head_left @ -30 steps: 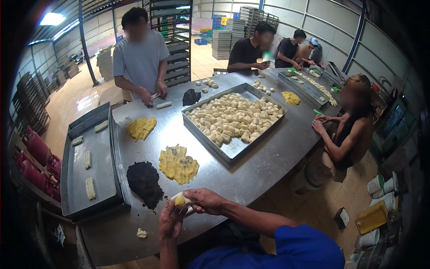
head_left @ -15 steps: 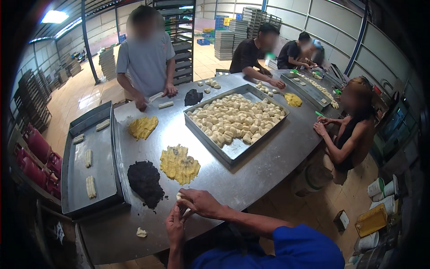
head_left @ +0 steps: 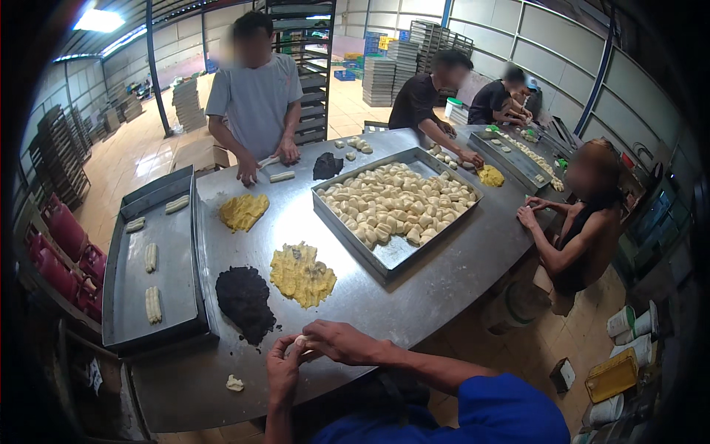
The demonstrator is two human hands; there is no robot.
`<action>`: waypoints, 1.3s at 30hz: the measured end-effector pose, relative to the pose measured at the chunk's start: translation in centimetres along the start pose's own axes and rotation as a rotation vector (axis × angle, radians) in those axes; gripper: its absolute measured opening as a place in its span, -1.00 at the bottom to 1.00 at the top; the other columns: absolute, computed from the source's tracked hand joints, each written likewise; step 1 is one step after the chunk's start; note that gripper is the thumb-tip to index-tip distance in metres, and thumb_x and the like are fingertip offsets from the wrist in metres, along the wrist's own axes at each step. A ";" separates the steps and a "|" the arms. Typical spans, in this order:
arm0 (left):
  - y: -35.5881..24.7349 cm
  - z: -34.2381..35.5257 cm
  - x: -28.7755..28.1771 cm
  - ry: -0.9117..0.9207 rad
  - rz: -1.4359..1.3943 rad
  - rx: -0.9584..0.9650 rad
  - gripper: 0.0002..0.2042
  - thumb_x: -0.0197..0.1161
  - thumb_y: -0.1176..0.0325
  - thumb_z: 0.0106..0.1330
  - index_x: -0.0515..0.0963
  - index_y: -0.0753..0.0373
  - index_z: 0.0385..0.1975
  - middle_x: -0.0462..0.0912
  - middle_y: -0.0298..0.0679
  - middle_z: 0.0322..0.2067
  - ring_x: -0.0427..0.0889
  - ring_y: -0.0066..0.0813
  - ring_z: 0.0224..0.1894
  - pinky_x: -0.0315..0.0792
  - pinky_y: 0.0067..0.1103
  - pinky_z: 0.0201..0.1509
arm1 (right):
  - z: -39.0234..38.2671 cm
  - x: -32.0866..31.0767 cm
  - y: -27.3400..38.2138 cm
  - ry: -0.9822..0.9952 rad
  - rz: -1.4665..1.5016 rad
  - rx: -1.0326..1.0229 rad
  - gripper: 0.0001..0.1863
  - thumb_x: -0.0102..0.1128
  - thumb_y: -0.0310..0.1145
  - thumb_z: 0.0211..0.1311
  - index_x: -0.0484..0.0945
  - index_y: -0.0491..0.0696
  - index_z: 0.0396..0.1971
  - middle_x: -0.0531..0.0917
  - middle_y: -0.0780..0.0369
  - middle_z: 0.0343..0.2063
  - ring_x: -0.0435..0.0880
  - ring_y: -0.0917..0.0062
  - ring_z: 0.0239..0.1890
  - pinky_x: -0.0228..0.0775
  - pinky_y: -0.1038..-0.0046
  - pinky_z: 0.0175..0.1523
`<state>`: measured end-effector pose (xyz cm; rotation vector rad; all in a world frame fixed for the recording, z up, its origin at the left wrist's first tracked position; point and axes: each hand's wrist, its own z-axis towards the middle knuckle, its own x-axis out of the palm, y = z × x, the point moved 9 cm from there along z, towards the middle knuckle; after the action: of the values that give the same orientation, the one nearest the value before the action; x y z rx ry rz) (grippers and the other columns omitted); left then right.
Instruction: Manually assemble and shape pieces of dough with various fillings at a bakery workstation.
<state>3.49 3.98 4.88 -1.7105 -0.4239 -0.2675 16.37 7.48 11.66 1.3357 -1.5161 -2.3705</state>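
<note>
Close to the table's near edge, my left hand (head_left: pixel 284 367) and my right hand (head_left: pixel 336 342) meet around a small piece of pale dough (head_left: pixel 300 340). The fingers of both are closed on it, and much of the dough is hidden behind them. Just beyond lie a mound of dark filling (head_left: pixel 245 303) and a mound of yellow, paste-like filling (head_left: pixel 302 275). A loose scrap of dough (head_left: pixel 234 383) sits on the metal left of my left hand.
A large tray (head_left: pixel 388 271) heaped with dough pieces stands mid-table. At the left is a tray (head_left: pixel 168 285) with several ridged dough sticks. Across the table a person in grey (head_left: pixel 255 96) handles dough; other people work along the far side and right. A bucket (head_left: pixel 515 302) stands below the table's edge.
The view has shifted slightly. My hands still hold the dough between them, with the left fingers now higher around it. The person in grey has moved their hands over the dough.
</note>
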 end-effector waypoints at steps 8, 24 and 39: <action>0.7 0.4 -0.5 0.115 0.048 -0.090 -0.77 0.28 0.40 0.47 0.58 0.43 -0.01 0.71 -0.07 -0.16 0.76 -0.35 -0.15 0.73 -0.38 -0.01 | -0.6 -0.1 -0.4 0.061 0.049 0.123 -0.70 0.08 -0.26 0.51 0.53 -0.11 0.09 0.63 0.02 -0.17 0.65 0.04 -0.08 0.50 0.14 0.02; -2.1 2.5 2.3 0.313 0.626 -0.143 -0.66 0.34 0.22 0.44 0.68 0.43 -0.07 0.79 -0.15 -0.28 0.78 -0.48 -0.25 0.64 -0.55 -0.12 | -0.5 -3.7 -2.7 -0.010 0.184 0.164 -0.71 0.43 -0.29 0.26 0.64 -0.18 -0.16 0.71 0.07 -0.34 0.73 0.39 -0.26 0.56 0.35 -0.14; 2.8 12.4 -1.0 0.192 1.404 -0.150 -0.56 0.57 -0.07 0.02 0.62 0.16 -0.37 0.76 -0.17 -0.32 0.73 -0.15 -0.18 0.48 -0.26 -0.10 | 1.5 -3.9 -17.7 0.131 -0.386 0.590 -0.35 0.56 0.27 -0.10 0.65 -0.02 -0.29 0.74 0.14 -0.28 0.72 0.27 -0.18 0.48 0.23 -0.12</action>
<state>3.04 15.59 -0.35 -1.7222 0.9708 0.5720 24.88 19.65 1.09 2.0132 -2.1884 -2.0160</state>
